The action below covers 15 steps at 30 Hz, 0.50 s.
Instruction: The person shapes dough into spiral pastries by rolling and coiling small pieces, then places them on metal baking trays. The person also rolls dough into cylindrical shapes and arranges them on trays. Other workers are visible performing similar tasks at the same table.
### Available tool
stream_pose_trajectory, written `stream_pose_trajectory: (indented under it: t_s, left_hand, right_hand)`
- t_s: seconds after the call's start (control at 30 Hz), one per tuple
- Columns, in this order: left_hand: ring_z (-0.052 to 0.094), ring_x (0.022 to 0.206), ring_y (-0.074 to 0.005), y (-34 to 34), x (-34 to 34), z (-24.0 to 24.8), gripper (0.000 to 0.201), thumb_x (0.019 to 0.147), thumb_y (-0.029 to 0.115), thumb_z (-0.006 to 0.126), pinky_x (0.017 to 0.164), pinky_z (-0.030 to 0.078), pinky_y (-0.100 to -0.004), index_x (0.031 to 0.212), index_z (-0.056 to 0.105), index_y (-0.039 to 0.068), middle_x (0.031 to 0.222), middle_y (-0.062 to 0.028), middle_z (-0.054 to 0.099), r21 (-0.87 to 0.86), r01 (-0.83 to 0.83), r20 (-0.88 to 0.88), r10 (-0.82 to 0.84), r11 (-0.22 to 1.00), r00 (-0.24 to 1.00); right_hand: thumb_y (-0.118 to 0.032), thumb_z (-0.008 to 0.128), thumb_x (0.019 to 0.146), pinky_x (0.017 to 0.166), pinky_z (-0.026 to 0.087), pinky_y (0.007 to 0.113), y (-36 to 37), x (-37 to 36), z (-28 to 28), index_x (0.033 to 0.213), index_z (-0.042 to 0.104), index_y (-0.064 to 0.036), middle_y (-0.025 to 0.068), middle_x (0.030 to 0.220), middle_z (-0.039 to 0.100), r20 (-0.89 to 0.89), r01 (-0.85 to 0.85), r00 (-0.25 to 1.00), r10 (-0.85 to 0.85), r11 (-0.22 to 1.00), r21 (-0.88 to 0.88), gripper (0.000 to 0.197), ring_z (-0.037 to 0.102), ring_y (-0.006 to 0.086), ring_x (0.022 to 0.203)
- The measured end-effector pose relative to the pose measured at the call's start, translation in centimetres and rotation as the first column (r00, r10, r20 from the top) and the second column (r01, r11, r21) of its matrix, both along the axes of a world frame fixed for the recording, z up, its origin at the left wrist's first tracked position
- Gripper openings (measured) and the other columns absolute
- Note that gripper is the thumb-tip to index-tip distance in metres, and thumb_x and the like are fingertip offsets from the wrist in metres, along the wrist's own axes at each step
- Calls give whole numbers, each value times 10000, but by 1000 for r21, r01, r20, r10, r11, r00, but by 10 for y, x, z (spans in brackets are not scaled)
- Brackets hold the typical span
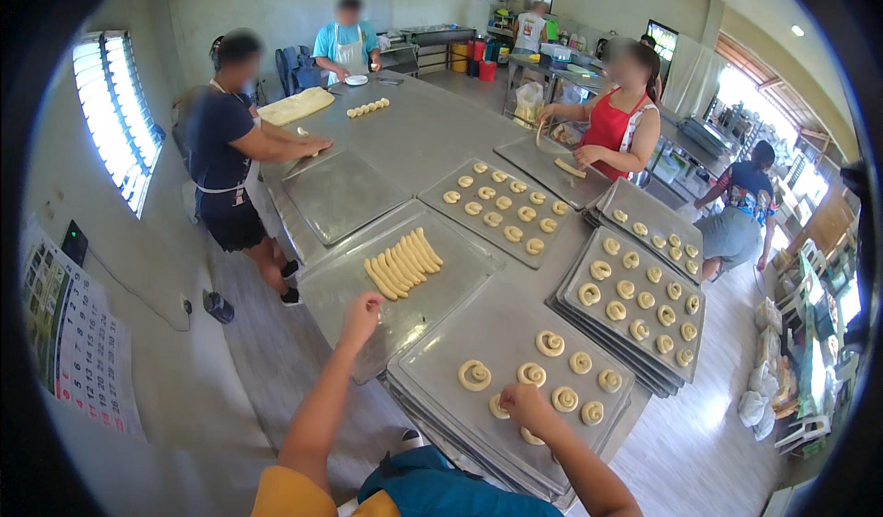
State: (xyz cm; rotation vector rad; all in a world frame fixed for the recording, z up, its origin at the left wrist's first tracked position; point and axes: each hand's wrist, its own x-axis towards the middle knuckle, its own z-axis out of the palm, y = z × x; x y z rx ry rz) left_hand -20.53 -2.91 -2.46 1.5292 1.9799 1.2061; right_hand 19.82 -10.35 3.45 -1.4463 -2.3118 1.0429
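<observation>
My right hand (528, 408) reaches over the near tray (451, 356), its fingers drawn together at a coiled piece of dough (498, 407) that they partly cover. More dough coils (550, 343) lie around it in loose rows; one coil (474, 375) on the left has a wider ring. My left hand (361, 320) is raised by the edge of another tray (336, 287), fingers curled in, with nothing visible in them. Just beyond it, several dough ropes (403, 264) lie side by side on that tray.
Stacked trays of dough coils (635, 301) stand on the right. A further tray (501, 206) holds smaller coils. Across the metal table (414, 131), a person in a red apron (618, 131) handles dough, and a person in dark clothes (225, 140) works at the left beside a dough sheet (296, 106).
</observation>
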Motion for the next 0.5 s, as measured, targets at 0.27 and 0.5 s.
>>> stream_pose_trajectory:
  t_s: [0.27, 0.5]
  left_hand:
    - [578, 1099, -417, 149, -86, -97, 336, 897, 118, 541, 1017, 404, -507, 1202, 654, 37, 1101, -264, 640, -7, -232, -278, 221, 973, 935]
    - [613, 890, -389, 179, -123, -112, 142, 746, 94, 672, 909, 429, -509, 858, 619, 25, 872, -197, 648, -81, -116, -315, 85, 990, 945]
  right_hand:
    - [-133, 567, 849, 710, 507, 493, 7, -1, 1, 924, 661, -19, 229, 839, 673, 89, -62, 994, 67, 996, -64, 166, 656, 415, 807]
    - [-214, 529, 920, 741, 499, 516, 13, -21, 18, 1003, 648, -32, 238, 897, 674, 53, -41, 998, 40, 999, 11, 233, 643, 437, 851]
